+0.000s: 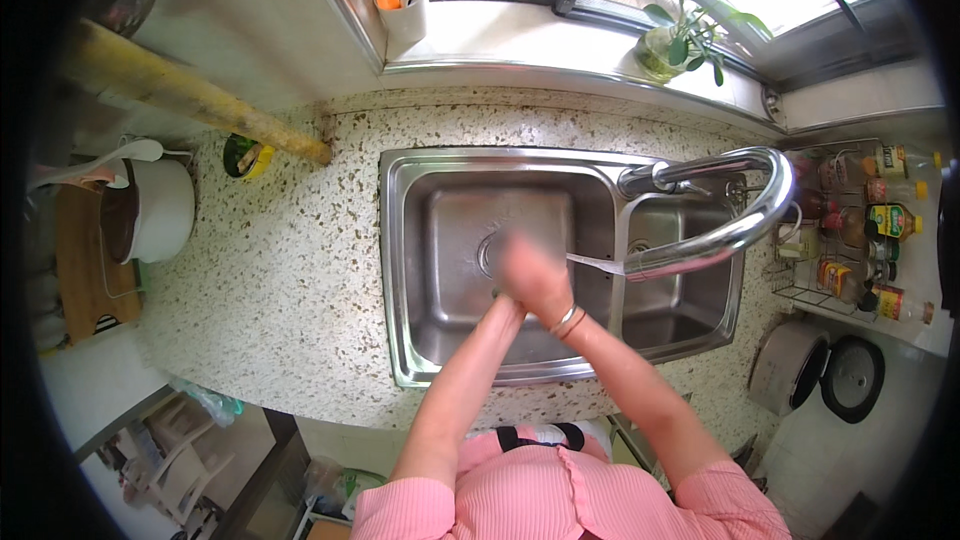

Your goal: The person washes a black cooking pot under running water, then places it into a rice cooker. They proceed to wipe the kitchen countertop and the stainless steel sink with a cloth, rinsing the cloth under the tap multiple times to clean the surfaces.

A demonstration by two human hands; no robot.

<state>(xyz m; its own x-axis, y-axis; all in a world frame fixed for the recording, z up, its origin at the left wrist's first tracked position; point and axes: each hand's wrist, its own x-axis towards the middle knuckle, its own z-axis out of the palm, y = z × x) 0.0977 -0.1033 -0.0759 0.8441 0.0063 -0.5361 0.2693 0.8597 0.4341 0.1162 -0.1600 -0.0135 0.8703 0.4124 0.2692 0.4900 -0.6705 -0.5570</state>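
Observation:
My left hand (514, 258) and my right hand (549, 284) are together over the large basin of the steel sink (412, 352). They overlap, and a blur hides the fingers, so I cannot make out whether anything is between them. A bangle (568, 321) circles my right wrist. From the tip of the curved chrome tap (730, 230), a thin stream of water (597, 262) runs toward my hands. Partly behind them lies the round drain (488, 256).
A white pot (162, 210) and a wooden board (85, 280) stand at the left. A yellow pole (200, 95) slants over the counter. On the right are a rack of bottles (850, 230) and a metal pot (788, 368). A potted plant (665, 48) sits on the windowsill.

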